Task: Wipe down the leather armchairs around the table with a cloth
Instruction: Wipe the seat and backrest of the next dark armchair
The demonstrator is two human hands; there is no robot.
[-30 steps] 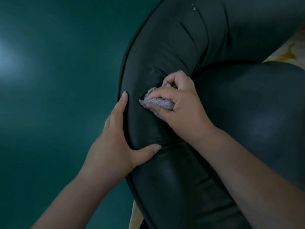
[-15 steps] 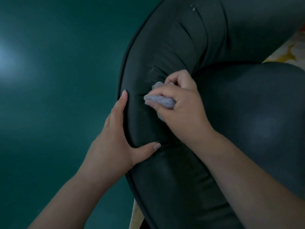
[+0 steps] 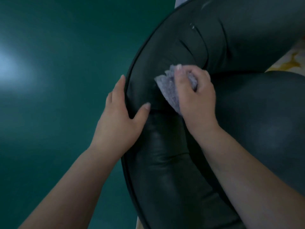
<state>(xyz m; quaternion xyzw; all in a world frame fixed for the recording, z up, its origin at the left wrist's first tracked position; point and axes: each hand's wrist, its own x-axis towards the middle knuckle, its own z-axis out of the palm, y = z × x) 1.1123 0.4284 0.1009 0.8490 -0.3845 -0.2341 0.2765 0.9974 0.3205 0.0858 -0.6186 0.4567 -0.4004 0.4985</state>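
Note:
A dark leather armchair (image 3: 231,38) fills the right half of the view, its curved padded back and arm rolling round a rounded seat cushion (image 3: 264,121). My right hand (image 3: 196,96) is closed on a small grey cloth (image 3: 170,90) and presses it against the inner face of the padded arm, beside the crease where arm meets seat. My left hand (image 3: 120,118) lies flat on the outer rim of the arm, fingers along the piped edge and thumb spread over the leather.
A dark green floor (image 3: 66,80) covers the left half, with a pale glare patch at the far left. A strip of light patterned surface with yellow marks (image 3: 292,63) shows at the right edge beyond the chair.
My right hand has turned and spread the cloth wider over the leather, sliding it slightly down the arm. My left hand keeps its place on the rim.

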